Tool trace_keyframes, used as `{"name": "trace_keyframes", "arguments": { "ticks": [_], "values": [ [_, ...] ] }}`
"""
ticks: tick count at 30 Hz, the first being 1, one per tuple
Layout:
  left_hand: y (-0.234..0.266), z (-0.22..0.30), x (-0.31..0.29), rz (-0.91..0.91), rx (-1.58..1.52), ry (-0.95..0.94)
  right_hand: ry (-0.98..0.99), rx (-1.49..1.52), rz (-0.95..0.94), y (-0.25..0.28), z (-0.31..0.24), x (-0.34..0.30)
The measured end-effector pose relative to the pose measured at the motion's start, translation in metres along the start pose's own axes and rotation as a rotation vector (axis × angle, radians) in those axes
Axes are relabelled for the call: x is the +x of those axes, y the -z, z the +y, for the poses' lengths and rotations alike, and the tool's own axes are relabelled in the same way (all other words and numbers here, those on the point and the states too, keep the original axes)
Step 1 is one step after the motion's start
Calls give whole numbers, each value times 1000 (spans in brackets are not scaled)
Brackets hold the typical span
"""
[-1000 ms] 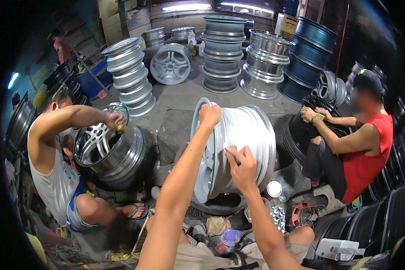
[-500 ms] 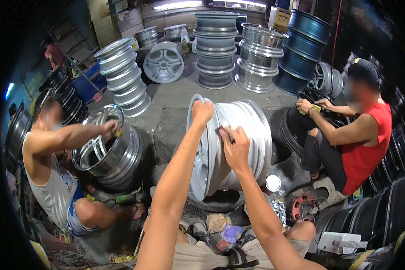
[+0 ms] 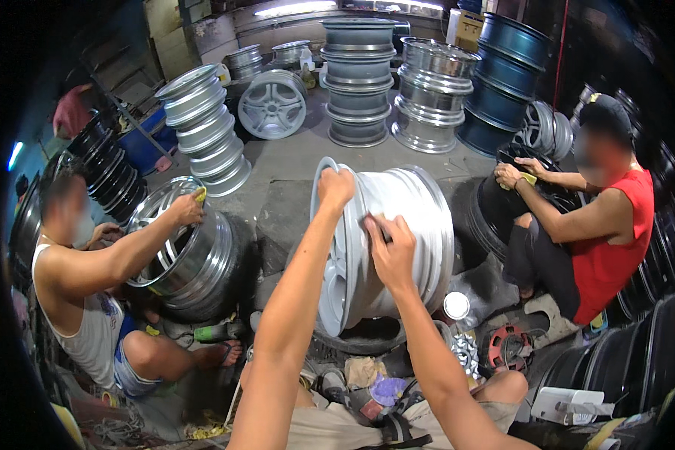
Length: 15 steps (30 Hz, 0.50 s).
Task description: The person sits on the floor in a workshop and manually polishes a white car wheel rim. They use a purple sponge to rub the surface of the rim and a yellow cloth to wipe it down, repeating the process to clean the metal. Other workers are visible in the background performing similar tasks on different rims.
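Observation:
A silver-grey wheel rim [image 3: 409,255] stands on its edge in front of me, resting on a black tyre [image 3: 375,341]. My left hand [image 3: 336,187] is closed over the top of its left lip, steadying it. On the barrel just right of that lip, my right hand [image 3: 392,244] pinches a small dark piece of sandpaper [image 3: 370,219] against the metal. The fingers hide most of the sandpaper. The rim's spoked face is turned to the left and seen at a slant.
A co-worker [image 3: 90,277] at left wipes a polished rim [image 3: 202,262]; another in red [image 3: 615,247] works on a black rim [image 3: 484,217]. Stacked rims [image 3: 360,82] stand at the back. A white-lidded tub [image 3: 456,305] and red reel [image 3: 510,346] lie right of my wheel.
My right hand shifts very slightly on the barrel; my left stays put. The left co-worker's arm has moved to the rim's far edge, and a person in pink behind has shifted left.

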State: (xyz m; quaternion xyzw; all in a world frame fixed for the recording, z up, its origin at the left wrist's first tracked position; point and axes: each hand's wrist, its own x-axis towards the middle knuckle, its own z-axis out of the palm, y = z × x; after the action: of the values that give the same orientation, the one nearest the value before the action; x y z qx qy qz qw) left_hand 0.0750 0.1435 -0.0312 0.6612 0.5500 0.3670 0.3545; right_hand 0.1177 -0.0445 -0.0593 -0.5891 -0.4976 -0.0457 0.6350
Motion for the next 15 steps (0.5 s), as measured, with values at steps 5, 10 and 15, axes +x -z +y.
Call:
{"name": "trace_keyframes", "arguments": {
  "ticks": [5,10,15],
  "values": [
    [3,-6,2,-3,-5,-33,-24,23,-63,11,0,-25],
    [1,0,-6,-37,-57,21,29,-15,-31,5,4,3],
    [4,-2,0,22,15,-20,82,-9,-42,5,5,-14]
  ]
}}
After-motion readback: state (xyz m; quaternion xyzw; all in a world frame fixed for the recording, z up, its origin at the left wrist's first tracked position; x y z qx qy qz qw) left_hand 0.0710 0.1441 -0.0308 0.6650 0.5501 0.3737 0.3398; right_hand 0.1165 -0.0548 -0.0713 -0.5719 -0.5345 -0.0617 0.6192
